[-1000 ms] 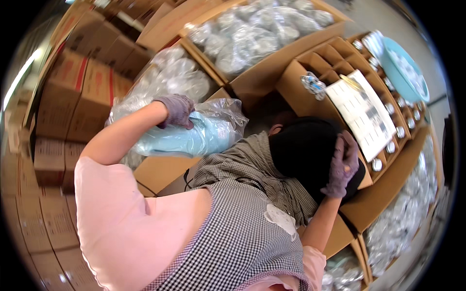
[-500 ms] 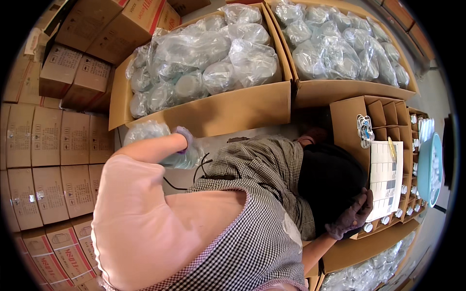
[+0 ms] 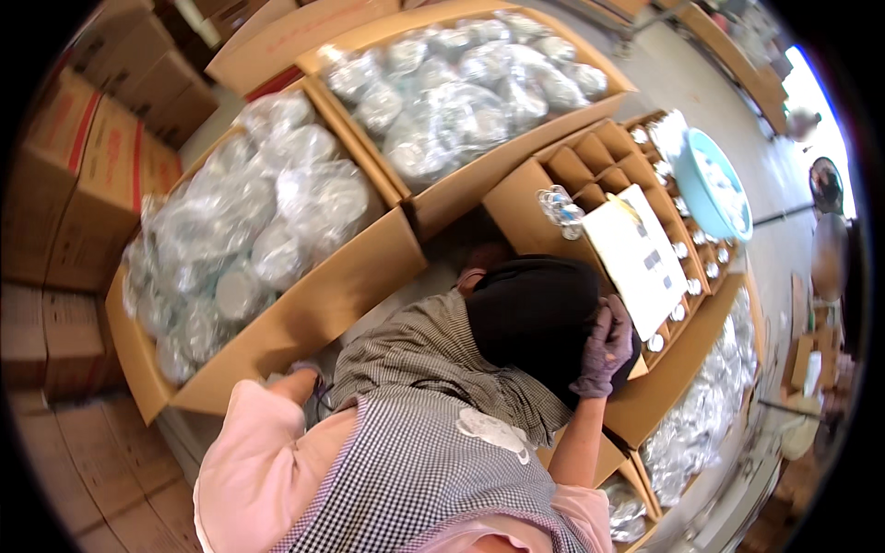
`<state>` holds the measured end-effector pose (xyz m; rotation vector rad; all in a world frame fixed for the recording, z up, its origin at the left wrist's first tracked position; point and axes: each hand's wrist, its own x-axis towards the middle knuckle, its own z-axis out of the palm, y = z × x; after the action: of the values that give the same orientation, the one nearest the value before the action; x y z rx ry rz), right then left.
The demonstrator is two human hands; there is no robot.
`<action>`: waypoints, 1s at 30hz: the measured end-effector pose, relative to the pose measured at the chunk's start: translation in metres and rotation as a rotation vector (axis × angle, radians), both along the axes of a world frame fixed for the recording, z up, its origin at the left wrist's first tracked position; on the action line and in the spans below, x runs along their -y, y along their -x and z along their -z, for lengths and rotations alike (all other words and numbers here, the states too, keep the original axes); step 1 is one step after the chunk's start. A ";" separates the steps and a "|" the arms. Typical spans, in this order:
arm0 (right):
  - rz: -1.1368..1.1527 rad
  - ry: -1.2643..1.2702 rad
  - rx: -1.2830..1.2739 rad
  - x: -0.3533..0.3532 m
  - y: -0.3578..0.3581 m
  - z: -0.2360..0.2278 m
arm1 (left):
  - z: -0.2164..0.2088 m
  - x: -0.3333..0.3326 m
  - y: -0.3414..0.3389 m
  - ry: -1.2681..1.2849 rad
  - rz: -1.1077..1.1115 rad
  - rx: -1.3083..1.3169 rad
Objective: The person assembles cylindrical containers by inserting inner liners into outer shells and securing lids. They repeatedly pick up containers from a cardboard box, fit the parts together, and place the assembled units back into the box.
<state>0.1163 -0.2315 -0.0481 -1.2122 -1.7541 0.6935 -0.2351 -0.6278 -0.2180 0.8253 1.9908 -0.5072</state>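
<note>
My left hand (image 3: 307,371), in a pale purple glove, hangs low beside my left thigh, below the near wall of a large open carton (image 3: 309,318). Its fingers are blurred and mostly hidden, and I cannot make out anything in them. Clear plastic bags around glass jars (image 3: 244,290) fill that carton. My right hand (image 3: 604,355), in a grey-purple glove, rests at my black-clad knee with its fingers extended and nothing visible in them. Close by, a white printed sheet (image 3: 631,267) lies on a divided carton (image 3: 521,207), with a bundle of wire loops (image 3: 560,210) at its corner.
A second large carton (image 3: 525,134) of bagged glassware stands behind the first. White-capped containers (image 3: 678,313) stand in the dividers near a light-blue basin (image 3: 691,180) of small white pieces. More bagged glassware (image 3: 705,405) is at the right. Stacked cartons (image 3: 111,147) line the left.
My view has swung right, so the cartons appear further left. The plastic-wrapped bundle at my left hand no longer shows, and that hand is lower. My right hand stays near the sheet.
</note>
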 end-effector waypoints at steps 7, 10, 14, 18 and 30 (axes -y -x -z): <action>0.013 -0.381 0.188 0.002 -0.005 -0.006 | -0.143 -0.303 -0.034 -1.082 -0.031 0.349; 0.054 -0.398 0.169 0.008 -0.015 -0.009 | -0.194 -0.379 -0.066 -1.255 0.012 0.461; 0.115 -0.465 0.210 0.022 -0.032 -0.018 | -0.200 -0.395 -0.077 -1.226 0.076 0.494; 0.208 -0.440 0.237 0.041 -0.039 -0.019 | -0.159 -0.316 -0.030 -0.923 0.078 0.356; 0.542 -0.177 0.110 0.065 -0.084 0.015 | -0.236 -0.289 0.015 -0.474 0.714 0.142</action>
<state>0.2002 -0.2969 -0.0629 -1.5310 -1.4370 0.1521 -0.2500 -0.3385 0.0180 1.8389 1.6621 -0.3503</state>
